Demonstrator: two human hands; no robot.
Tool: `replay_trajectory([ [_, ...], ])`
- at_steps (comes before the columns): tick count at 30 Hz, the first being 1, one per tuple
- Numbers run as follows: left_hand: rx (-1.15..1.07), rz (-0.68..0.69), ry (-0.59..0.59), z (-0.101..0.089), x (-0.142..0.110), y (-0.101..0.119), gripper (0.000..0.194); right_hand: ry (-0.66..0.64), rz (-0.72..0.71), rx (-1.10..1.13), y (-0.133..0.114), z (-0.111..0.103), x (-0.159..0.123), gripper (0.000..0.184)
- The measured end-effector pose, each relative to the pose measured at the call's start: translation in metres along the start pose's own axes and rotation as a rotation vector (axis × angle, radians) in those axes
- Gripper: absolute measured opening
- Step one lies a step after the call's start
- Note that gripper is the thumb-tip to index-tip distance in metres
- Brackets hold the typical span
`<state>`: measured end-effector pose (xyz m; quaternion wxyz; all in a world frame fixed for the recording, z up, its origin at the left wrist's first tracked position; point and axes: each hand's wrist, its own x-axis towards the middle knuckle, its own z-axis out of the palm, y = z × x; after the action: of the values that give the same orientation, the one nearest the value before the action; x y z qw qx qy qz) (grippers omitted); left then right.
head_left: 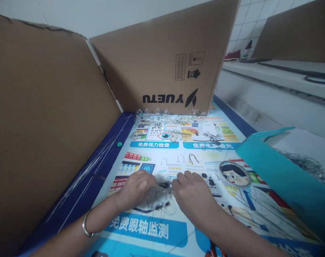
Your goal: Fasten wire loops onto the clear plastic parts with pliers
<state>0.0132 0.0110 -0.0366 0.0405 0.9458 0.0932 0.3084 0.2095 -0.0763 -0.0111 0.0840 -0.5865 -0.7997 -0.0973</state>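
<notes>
My left hand (pixel 139 189), with a bangle on its wrist, is closed in a pinch just above the printed table cover (pixel 148 228). Across from it, my right hand (pixel 193 191) is also closed, its fingertips a short gap from the left ones. Thin wire (pixel 165 185) stretches between the two, and both pinch it; the exact ends are hidden by the fingers. Below the hands lies a loose loop of fine wire with small clear beads (pixel 153 207). A few U-bent wires (pixel 193 158) rest beyond the knuckles.
Clear wire pieces (pixel 162 116) line the cardboard wall (pixel 162 67); wire rings (pixel 213 137) lie nearer. At right stands a teal box (pixel 280 164) holding a wire heap (pixel 304 162). Straight wires (pixel 87 167) lie left. Red-handled tool (pixel 213 250) shows at the bottom edge.
</notes>
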Motion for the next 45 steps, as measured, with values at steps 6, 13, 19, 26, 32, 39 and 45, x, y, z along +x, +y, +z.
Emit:
replay_trajectory([
  [6, 0.022, -0.052, 0.006, 0.004, -0.004, -0.005, 0.019, 0.123, -0.030, -0.040, 0.001, 0.009, -0.002, 0.012],
  [13, -0.022, -0.104, -0.006, 0.004, -0.002, -0.004, 0.018, 0.209, -0.080, -0.105, 0.001, 0.013, -0.008, 0.009],
  [19, -0.038, -0.120, -0.015, 0.002, 0.001, -0.003, 0.016, 0.217, -0.102, -0.081, 0.002, 0.019, -0.006, 0.008],
  [26, -0.116, -0.153, -0.004, 0.003, 0.000, -0.002, 0.019, 0.190, -0.072, -0.022, 0.004, 0.024, -0.005, 0.005],
  [32, -0.176, -0.160, 0.019, 0.005, -0.001, -0.002, 0.019, 0.166, -0.081, 0.005, 0.004, 0.024, -0.004, 0.007],
  [39, -0.229, -0.158, 0.030, 0.008, -0.003, -0.002, 0.021, 0.156, -0.074, -0.001, 0.005, 0.023, -0.003, 0.010],
  [45, -0.269, -0.147, 0.019, 0.007, -0.002, -0.002, 0.020, 0.161, -0.060, 0.015, 0.006, 0.025, -0.003, 0.011],
])
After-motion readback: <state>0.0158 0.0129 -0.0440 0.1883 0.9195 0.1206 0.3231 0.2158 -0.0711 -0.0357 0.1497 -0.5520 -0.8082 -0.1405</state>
